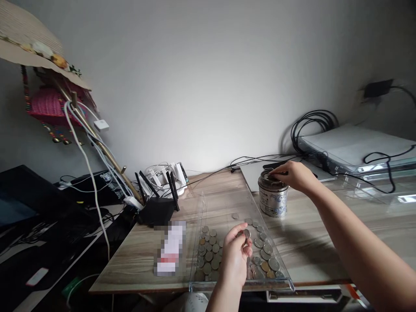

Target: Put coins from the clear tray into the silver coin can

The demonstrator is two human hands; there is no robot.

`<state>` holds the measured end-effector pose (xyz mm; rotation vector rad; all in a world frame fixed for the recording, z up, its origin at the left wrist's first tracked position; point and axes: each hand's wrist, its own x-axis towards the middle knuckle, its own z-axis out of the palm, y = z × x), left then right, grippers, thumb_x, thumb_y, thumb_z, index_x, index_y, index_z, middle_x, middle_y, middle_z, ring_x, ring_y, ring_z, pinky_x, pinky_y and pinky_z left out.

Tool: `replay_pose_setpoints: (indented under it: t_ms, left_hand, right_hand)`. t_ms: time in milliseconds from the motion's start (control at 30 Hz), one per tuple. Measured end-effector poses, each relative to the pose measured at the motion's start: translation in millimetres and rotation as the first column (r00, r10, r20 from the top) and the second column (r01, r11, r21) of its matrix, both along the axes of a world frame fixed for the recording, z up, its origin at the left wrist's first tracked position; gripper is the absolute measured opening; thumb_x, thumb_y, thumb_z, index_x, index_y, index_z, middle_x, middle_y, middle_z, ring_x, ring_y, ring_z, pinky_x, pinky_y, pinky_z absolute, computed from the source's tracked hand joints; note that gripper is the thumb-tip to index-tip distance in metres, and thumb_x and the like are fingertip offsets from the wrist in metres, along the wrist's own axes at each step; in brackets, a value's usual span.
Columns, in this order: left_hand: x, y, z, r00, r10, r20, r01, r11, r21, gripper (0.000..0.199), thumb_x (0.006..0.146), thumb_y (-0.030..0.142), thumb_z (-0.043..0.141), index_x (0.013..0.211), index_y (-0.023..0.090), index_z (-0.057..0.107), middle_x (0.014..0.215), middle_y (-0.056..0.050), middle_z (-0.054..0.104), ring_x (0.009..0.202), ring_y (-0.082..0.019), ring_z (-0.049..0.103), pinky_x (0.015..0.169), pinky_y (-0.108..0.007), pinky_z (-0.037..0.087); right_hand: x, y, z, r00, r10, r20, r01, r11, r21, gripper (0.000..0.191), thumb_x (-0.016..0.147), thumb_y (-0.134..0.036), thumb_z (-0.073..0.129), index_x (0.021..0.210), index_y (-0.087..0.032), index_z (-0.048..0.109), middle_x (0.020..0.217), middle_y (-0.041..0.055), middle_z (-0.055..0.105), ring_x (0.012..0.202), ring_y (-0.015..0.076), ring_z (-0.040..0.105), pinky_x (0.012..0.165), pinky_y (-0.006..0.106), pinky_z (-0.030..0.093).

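Observation:
My left hand [236, 253] is curled over a clear plastic tray [224, 203], its fingers closed on a coin [247, 234]; more may be inside the palm. Many silver coins [215, 248] and a few gold-coloured ones [264, 266] lie flat in the tray, on both sides of that wrist. To the right, a round metal tin [273, 200] with blue decoration stands upright on the table. My right hand [294, 175] is over its top, thumb and fingers pinched together at the lid. What that pinch holds, if anything, is hidden.
A black router [157, 210] with raised antennas and a blurred slip of paper [170, 249] are left of the tray. Black cables [312, 125] coil beside a stack of clear plastic and pale panels [360, 145] at the right. A hat [29, 32] hangs on a stand at the left.

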<state>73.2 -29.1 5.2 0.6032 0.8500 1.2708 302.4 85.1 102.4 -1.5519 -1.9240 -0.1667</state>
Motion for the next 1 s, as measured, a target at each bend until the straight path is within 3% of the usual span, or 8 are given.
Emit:
replay_pose_setpoints:
  t_ms: [133,200,333,433,567,733,867,1000]
  left_hand:
    - [0.9,-0.4,-0.6,0.999,0.045,-0.008,-0.044,0.998,0.046,0.036,0.06,0.017,0.061,0.094,0.01,0.056,0.068,-0.003,0.053,0.055,-0.006,0.046,0.043,-0.017,0.026]
    - [1.2,-0.5,0.0,0.998,0.068,-0.018,-0.067,0.996,0.056,0.035,0.06,0.018,0.062,0.093,0.011,0.055,0.068,-0.003,0.053,0.054,-0.006,0.045,0.042,-0.017,0.026]
    - [0.9,-0.2,0.6,0.997,0.081,-0.012,-0.08,0.994,0.072,0.033,0.061,0.019,0.063,0.092,0.011,0.056,0.067,-0.002,0.053,0.054,-0.006,0.046,0.042,-0.016,0.027]
    - [0.3,0.5,-0.3,0.996,0.082,0.022,-0.083,0.994,0.075,0.032,0.061,0.021,0.065,0.091,0.011,0.057,0.065,-0.001,0.053,0.052,-0.005,0.045,0.042,-0.015,0.027]
    - [0.4,1.5,-0.2,0.995,0.09,0.034,-0.092,0.993,0.069,0.033,0.061,0.025,0.066,0.09,0.012,0.059,0.069,-0.002,0.056,0.051,-0.004,0.047,0.041,-0.014,0.027]
    - [0.1,2.3,0.5,0.994,0.109,0.023,-0.11,0.994,0.014,0.035,0.059,0.032,0.068,0.087,0.011,0.06,0.078,-0.008,0.062,0.048,-0.004,0.047,0.04,-0.014,0.027]
    - [-1.1,0.9,-0.3,0.997,0.081,-0.012,-0.08,0.997,0.018,0.038,0.063,0.041,0.064,0.085,0.01,0.061,0.065,-0.005,0.059,0.037,-0.001,0.037,0.036,-0.016,0.02]
    - [-1.9,0.2,-1.0,0.999,0.034,-0.009,-0.034,0.999,0.024,0.034,0.063,0.039,0.063,0.081,0.01,0.06,0.054,0.004,0.045,0.033,0.002,0.025,0.034,-0.016,0.009]
  right_hand:
    - [-25.9,-20.2,0.1,0.993,0.021,-0.12,0.01,0.967,0.253,0.026,0.074,-0.031,0.048,0.087,-0.02,0.067,0.081,0.0052,0.066,0.075,0.0183,0.056,0.062,0.027,0.041]
    - [-47.4,-37.0,-1.1,0.976,0.185,-0.111,-0.148,0.95,0.276,0.026,0.077,-0.03,0.046,0.09,-0.018,0.065,0.081,0.0067,0.065,0.071,0.0165,0.055,0.062,0.026,0.04]
    - [-84.7,-59.1,-15.2,0.795,0.607,-0.006,-0.597,0.779,-0.19,0.024,0.075,-0.033,0.05,0.087,-0.018,0.066,0.069,0.0041,0.064,0.055,0.0112,0.052,0.051,0.022,0.036]
    - [-97.8,-60.6,-30.9,0.721,0.691,-0.055,-0.659,0.658,-0.364,0.022,0.073,-0.031,0.053,0.084,-0.018,0.066,0.065,0.0025,0.063,0.052,0.0099,0.051,0.048,0.021,0.034]
    - [-103.6,-58.8,-41.1,0.687,0.708,-0.16,-0.706,0.6,-0.375,0.015,0.07,-0.021,0.054,0.077,-0.017,0.067,0.063,0.0013,0.062,0.054,0.0091,0.051,0.05,0.019,0.036]
    - [-86.9,-54.9,-20.0,0.75,0.634,-0.187,-0.661,0.733,-0.164,0.014,0.07,-0.018,0.052,0.073,-0.017,0.066,0.066,0.0021,0.063,0.057,0.0099,0.053,0.053,0.02,0.039]
    - [-36.4,-31.2,3.5,0.947,0.239,-0.217,-0.213,0.967,0.138,0.016,0.069,-0.028,0.055,0.075,-0.019,0.066,0.075,0.0039,0.065,0.068,0.015,0.056,0.057,0.023,0.04]
    - [-2.4,-7.0,5.1,0.978,-0.011,-0.208,0.012,1.0,0.004,0.014,0.064,-0.03,0.058,0.069,-0.022,0.068,0.069,0.0004,0.066,0.069,0.0163,0.058,0.058,0.024,0.041]
